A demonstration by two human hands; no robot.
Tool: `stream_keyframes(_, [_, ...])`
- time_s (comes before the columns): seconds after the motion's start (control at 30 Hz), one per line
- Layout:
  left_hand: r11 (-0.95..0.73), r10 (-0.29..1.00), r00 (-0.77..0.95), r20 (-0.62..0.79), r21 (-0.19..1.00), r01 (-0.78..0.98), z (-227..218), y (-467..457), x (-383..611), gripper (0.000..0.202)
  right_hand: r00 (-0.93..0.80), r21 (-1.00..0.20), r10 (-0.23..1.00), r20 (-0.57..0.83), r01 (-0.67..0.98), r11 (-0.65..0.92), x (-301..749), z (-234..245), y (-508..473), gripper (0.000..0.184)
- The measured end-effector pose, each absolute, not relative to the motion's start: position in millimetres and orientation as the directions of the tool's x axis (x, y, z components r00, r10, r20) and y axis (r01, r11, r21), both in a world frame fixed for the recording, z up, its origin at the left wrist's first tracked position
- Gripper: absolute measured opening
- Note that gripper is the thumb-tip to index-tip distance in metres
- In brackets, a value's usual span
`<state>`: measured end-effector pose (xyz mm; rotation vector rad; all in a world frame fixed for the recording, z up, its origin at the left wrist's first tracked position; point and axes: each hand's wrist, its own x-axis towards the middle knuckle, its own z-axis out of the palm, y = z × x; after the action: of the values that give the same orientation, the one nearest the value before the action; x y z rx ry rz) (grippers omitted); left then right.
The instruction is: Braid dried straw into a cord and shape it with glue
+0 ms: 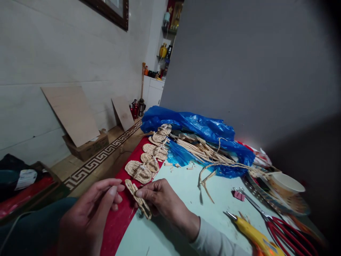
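Observation:
My right hand [162, 199] pinches a narrow loop of braided straw [138, 199] between thumb and fingers, above the table's edge. To its left, my left hand [96, 206] is raised with thumb and fingertips drawn together. Whatever those fingertips may hold is too small to make out. Just beyond both hands, small oval woven straw pieces [138, 171], slipper-like and trimmed with pearly beads, lie in a row on a red cloth [117, 224]. Behind them, a bundle of straw strips [195, 151] rests on a blue plastic bag [186, 119].
On the pale tabletop [183, 181], a yellow glue gun [250, 231], red-handled scissors [282, 227] and a pink binder clip [239, 195] lie at right. A paper bowl [286, 185] sits on a tray behind. A grey panel [239, 64] stands at the back.

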<state>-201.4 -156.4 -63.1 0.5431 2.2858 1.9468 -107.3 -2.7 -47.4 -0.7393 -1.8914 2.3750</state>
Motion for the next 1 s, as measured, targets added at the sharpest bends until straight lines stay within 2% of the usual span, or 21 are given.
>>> stream_keyframes(0.23, [0.019, 0.359, -0.933, 0.023, 0.999, 0.032, -61, -154, -200, 0.024, -0.883, -0.914, 0.299, -0.362, 0.275, -0.297, -106, -38, -9, 0.059])
stream_keyframes(0.33, [0.029, 0.434, -0.901, -0.015, 1.000, -0.003, -58, -154, -199, 0.029, -0.876, -0.933, 0.371, -0.309, 0.203, -0.297, -94, -24, -12, 0.058])
stream_keyframes(0.5, [0.063, 0.654, -0.753, -0.075, 0.997, -0.045, -42, -142, -167, 0.038, -0.832, -0.950, 0.504, -0.232, 0.083, -0.300, -62, -4, -14, 0.054])
stream_keyframes(0.53, [0.025, 0.664, -0.740, -0.108, 0.992, -0.123, -40, -138, -157, 0.039, -0.820, -0.949, 0.527, -0.224, 0.061, -0.309, -54, -2, -14, 0.054])
stream_keyframes(0.73, [0.006, 0.752, -0.633, -0.182, 0.963, -0.270, -23, -110, -110, 0.040, -0.749, -0.935, 0.644, -0.154, -0.099, -0.339, -2, 8, -8, 0.045])
stream_keyframes(0.87, [0.038, 0.742, -0.633, -0.220, 0.957, -0.288, -6, -93, -73, 0.035, -0.671, -0.909, 0.722, -0.166, -0.179, -0.375, 36, 7, -2, 0.040])
stream_keyframes(1.0, [0.109, 0.794, -0.562, -0.231, 0.964, -0.243, 3, -80, -37, 0.033, -0.578, -0.887, 0.798, -0.170, -0.263, -0.379, 75, 0, 5, 0.040])
